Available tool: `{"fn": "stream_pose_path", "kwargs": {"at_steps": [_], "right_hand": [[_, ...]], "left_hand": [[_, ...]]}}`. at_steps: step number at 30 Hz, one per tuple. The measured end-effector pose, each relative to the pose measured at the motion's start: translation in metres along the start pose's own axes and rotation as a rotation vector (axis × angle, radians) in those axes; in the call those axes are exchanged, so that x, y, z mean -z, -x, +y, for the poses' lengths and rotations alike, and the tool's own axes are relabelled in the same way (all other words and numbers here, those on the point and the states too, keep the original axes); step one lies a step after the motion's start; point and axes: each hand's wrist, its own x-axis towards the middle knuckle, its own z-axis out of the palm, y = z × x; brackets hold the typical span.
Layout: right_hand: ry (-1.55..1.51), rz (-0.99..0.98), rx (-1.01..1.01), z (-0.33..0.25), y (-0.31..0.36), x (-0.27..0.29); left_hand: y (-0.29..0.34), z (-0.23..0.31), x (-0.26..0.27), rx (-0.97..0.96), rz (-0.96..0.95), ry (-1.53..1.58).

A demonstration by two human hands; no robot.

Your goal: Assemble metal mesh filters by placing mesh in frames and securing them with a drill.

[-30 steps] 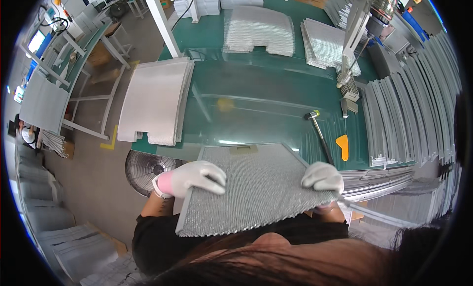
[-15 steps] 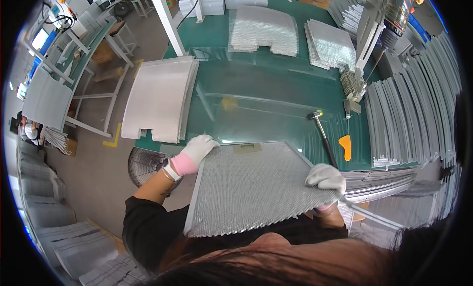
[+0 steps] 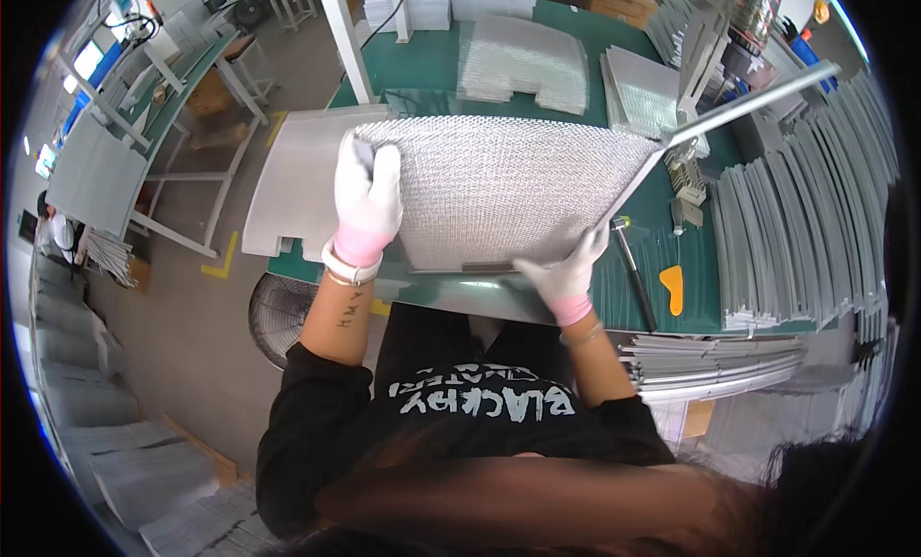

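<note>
My gloved left hand (image 3: 371, 197) is closed around the upper left side of a silver mesh filter panel (image 3: 518, 188), held tilted above the green table. At the panel's lower right, my gloved right hand (image 3: 571, 269) spans the corner, thumb along the near edge and fingers against the framed side. The far mesh edge is bare and slightly jagged. From the far right corner a loose grey metal frame strip (image 3: 753, 106) sticks out to the upper right, over the table. A small latch plate (image 3: 487, 266) shows on the near edge, partly hidden by my right thumb.
Right of the panel lie a hammer (image 3: 635, 274) and an orange scraper (image 3: 673, 290). Mesh stacks (image 3: 523, 63) stand at the back, pale sheets (image 3: 297, 188) at the left. A machine arm (image 3: 710, 53) and upright grey panels (image 3: 782, 240) line the right. A fan (image 3: 278, 317) stands below.
The panel has swung away from my body and over the table; its bare mesh edge now faces far and its latch edge near. Both hands have shifted their hold, and the strip points up-right.
</note>
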Motion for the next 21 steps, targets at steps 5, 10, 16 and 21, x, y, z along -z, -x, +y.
{"fn": "stream_pose_path", "kwargs": {"at_steps": [5,10,16,21], "right_hand": [[0.124,-0.068,-0.219,-0.015,0.01,-0.015],[0.035,-0.059,-0.223,-0.01,0.004,-0.01],[-0.668,0.059,-0.408,-0.012,-0.116,0.058],[-0.737,0.125,-0.217,-0.018,-0.141,0.068]], "left_hand": [[-0.01,-0.014,-0.003,0.052,-0.036,-0.014],[-0.01,-0.018,-0.003,-0.052,-0.007,-0.038],[-0.001,-0.014,0.009,0.099,-0.05,0.114],[0.019,0.017,0.009,0.013,-0.023,0.011]]}}
